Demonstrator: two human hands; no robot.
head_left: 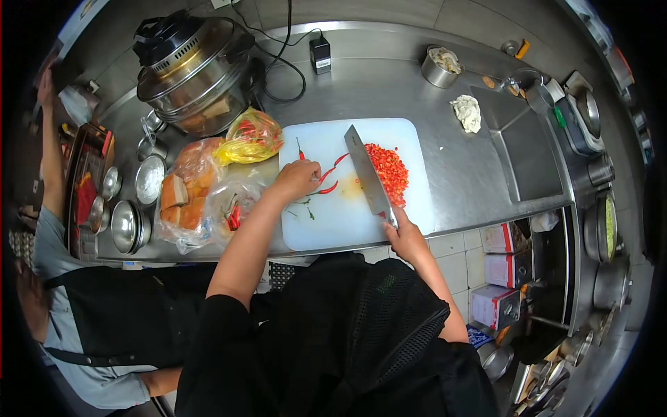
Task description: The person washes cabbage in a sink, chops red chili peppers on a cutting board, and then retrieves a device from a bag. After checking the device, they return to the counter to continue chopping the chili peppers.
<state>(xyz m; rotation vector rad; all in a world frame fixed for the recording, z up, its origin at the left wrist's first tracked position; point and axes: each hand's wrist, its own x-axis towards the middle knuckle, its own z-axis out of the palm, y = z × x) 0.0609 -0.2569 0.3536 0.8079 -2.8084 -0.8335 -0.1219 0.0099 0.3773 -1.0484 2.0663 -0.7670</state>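
Note:
My right hand (408, 240) is wrapped around the handle of a cleaver (368, 170). The broad blade stands over the white cutting board (417, 215), along the left edge of a pile of chopped red chili (390, 174). On the board's left side my left hand (299, 179) has its fingers curled together at the end of a red chili pepper (327, 175); the fingertips are partly hidden. Another whole chili (328, 188) lies just below the hand, and one with a green stem (301, 152) lies above. Green stem bits (310, 213) are scattered nearby.
Left of the board lie a yellow bag of chilies (251, 135), a clear bag (233, 208) and bagged bread (184, 205). A large lidded cooker (198, 76) stands behind them. On the right are a white cloth (466, 113) and a sink (524, 153). Another person stands at left.

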